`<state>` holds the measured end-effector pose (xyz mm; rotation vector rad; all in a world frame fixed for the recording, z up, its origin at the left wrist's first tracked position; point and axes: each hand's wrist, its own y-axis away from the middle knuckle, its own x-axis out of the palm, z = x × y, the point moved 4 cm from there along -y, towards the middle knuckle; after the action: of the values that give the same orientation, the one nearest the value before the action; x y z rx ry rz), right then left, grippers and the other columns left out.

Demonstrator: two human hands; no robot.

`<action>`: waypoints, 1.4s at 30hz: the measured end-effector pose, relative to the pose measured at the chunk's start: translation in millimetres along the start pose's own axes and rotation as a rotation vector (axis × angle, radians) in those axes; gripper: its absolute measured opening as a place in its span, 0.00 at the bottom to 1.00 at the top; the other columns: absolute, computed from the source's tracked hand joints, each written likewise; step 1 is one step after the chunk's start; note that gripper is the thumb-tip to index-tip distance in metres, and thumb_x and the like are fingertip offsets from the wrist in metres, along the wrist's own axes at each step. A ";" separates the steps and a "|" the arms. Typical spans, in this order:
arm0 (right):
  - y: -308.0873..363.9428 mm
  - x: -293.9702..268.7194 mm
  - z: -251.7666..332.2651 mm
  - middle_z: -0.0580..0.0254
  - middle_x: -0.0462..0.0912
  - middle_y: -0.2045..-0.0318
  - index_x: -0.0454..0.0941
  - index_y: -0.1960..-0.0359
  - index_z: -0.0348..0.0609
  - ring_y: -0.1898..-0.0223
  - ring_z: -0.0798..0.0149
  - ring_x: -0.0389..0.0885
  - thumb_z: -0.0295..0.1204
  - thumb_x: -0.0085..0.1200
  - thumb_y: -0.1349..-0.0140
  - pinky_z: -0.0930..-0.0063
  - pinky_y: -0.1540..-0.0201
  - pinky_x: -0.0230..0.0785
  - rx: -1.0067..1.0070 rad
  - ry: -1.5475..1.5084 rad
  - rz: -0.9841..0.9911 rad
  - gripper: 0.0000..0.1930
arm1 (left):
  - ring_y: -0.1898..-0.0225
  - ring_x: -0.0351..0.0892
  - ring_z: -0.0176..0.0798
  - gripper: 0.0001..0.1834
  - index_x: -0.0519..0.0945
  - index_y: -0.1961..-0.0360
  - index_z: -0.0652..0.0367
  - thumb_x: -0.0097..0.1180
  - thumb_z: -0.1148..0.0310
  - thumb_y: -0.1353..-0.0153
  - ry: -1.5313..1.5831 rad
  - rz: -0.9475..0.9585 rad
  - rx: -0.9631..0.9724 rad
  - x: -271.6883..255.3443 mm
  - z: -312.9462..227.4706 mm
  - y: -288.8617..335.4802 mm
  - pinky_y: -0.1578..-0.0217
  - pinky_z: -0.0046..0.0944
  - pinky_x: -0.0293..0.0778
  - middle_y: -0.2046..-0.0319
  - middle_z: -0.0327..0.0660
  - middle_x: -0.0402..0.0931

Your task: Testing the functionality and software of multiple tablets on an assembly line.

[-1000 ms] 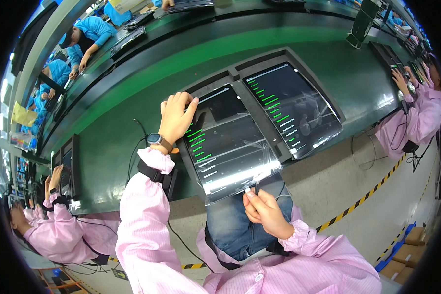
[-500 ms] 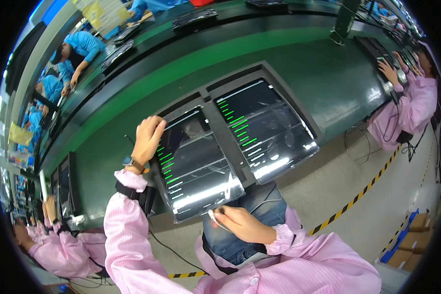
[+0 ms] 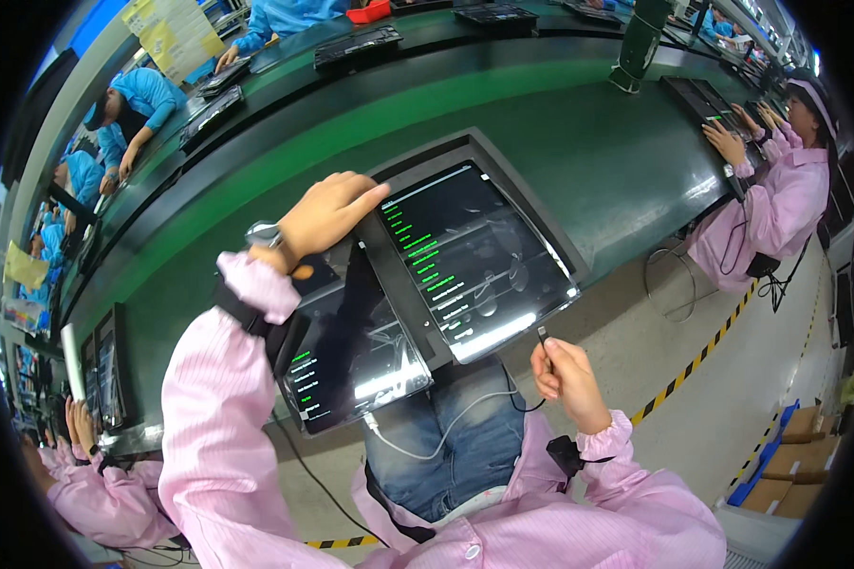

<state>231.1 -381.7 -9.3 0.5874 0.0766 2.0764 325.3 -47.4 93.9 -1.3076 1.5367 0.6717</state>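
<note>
Two tablets with lit black screens and green and white text lines lie side by side in a dark tray (image 3: 411, 313). My left hand (image 3: 330, 216) stretches across the upper part of the left tablet (image 3: 351, 346), its fingers open and their tips at the upper left edge of the right tablet (image 3: 474, 256). My right hand (image 3: 567, 376) pinches a black cable plug (image 3: 543, 335) just off the right tablet's lower edge, not touching it. A white charging cable (image 3: 427, 455) has its plug at the left tablet's lower edge and runs over my lap.
The tray sits on a green workbench (image 3: 579, 152). Co-workers in pink sit at both sides, with trays (image 3: 707, 102) before them. Across the bench, people in blue handle more devices (image 3: 356, 47). A green post (image 3: 639, 47) stands at the far right. Cardboard boxes (image 3: 797, 460) are on the floor.
My right hand let go of the white plug at the left tablet and moved right, now holding a black plug. My left hand shifted from the left tablet's edge to the right tablet.
</note>
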 end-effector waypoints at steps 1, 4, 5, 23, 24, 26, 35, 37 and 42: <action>-0.6 3.3 1.3 0.74 0.58 0.88 0.67 0.75 0.37 0.88 0.79 0.56 0.38 0.34 0.30 0.84 0.86 0.51 -0.001 -0.001 0.009 0.20 | 0.54 0.71 0.53 0.27 0.77 0.58 0.64 0.37 0.49 0.34 -0.022 0.027 -0.077 6.5 10.6 -8.9 0.51 0.43 0.65 0.61 0.52 0.76; -5.9 4.2 3.0 0.74 0.58 0.89 0.66 0.78 0.38 0.88 0.80 0.55 0.37 0.35 0.30 0.84 0.86 0.50 0.016 0.018 -0.020 0.20 | 0.54 0.72 0.54 0.28 0.78 0.58 0.63 0.38 0.47 0.35 -0.034 0.051 -0.153 21.9 20.0 -27.7 0.51 0.44 0.66 0.61 0.52 0.76; -7.3 5.6 -0.3 0.73 0.59 0.89 0.66 0.78 0.39 0.88 0.80 0.55 0.37 0.35 0.30 0.84 0.86 0.49 0.022 0.028 0.016 0.20 | 0.55 0.73 0.55 0.28 0.78 0.60 0.63 0.38 0.47 0.36 -0.006 0.086 -0.167 24.1 11.5 -33.1 0.53 0.45 0.68 0.61 0.52 0.77; 1.3 23.4 -5.6 0.74 0.56 0.89 0.59 0.81 0.45 0.90 0.79 0.50 0.35 0.32 0.30 0.84 0.87 0.44 0.296 -0.144 0.326 0.19 | 0.60 0.73 0.51 0.17 0.76 0.66 0.66 0.45 0.63 0.49 0.003 -0.083 -0.014 49.3 5.6 -9.2 0.54 0.47 0.64 0.66 0.50 0.76; 5.1 29.8 -6.9 0.74 0.56 0.89 0.59 0.81 0.45 0.90 0.79 0.50 0.35 0.32 0.30 0.84 0.87 0.44 0.304 -0.144 0.333 0.19 | 0.59 0.73 0.51 0.17 0.76 0.65 0.66 0.45 0.63 0.49 0.019 -0.077 -0.010 48.2 2.7 -5.7 0.52 0.47 0.63 0.65 0.49 0.76; 9.3 41.6 -11.4 0.73 0.56 0.88 0.60 0.81 0.44 0.88 0.79 0.52 0.35 0.32 0.30 0.84 0.86 0.46 0.332 -0.097 0.356 0.19 | 0.55 0.71 0.50 0.19 0.75 0.61 0.66 0.45 0.62 0.49 0.008 -0.012 -0.043 45.5 0.3 -1.0 0.48 0.47 0.60 0.61 0.50 0.76; 3.1 32.7 13.8 0.65 0.71 0.85 0.71 0.77 0.36 0.84 0.72 0.69 0.31 0.41 0.34 0.77 0.80 0.60 0.012 0.495 0.062 0.15 | 0.44 0.65 0.52 0.19 0.74 0.52 0.62 0.50 0.67 0.46 -0.235 -0.237 -0.004 -50.0 -66.4 106.1 0.42 0.49 0.56 0.50 0.50 0.70; 9.8 23.9 34.0 0.64 0.71 0.86 0.73 0.77 0.37 0.85 0.70 0.68 0.30 0.44 0.36 0.77 0.81 0.59 -0.246 0.800 -0.083 0.14 | 0.42 0.64 0.52 0.16 0.76 0.55 0.60 0.49 0.68 0.46 -0.207 -0.231 -0.125 -59.1 -73.6 150.4 0.42 0.49 0.56 0.49 0.49 0.70; 19.2 64.1 89.8 0.63 0.77 0.71 0.80 0.71 0.45 0.65 0.58 0.72 0.33 0.57 0.49 0.62 0.58 0.62 -0.905 1.299 -0.078 0.07 | 0.41 0.62 0.56 0.13 0.82 0.67 0.58 0.50 0.72 0.53 -0.140 -0.319 -0.374 -30.3 -85.0 255.3 0.43 0.52 0.55 0.48 0.48 0.71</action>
<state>227.1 -355.6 99.5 -1.2897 -0.0975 1.8168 55.1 -40.0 109.0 -1.7010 1.0883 0.8485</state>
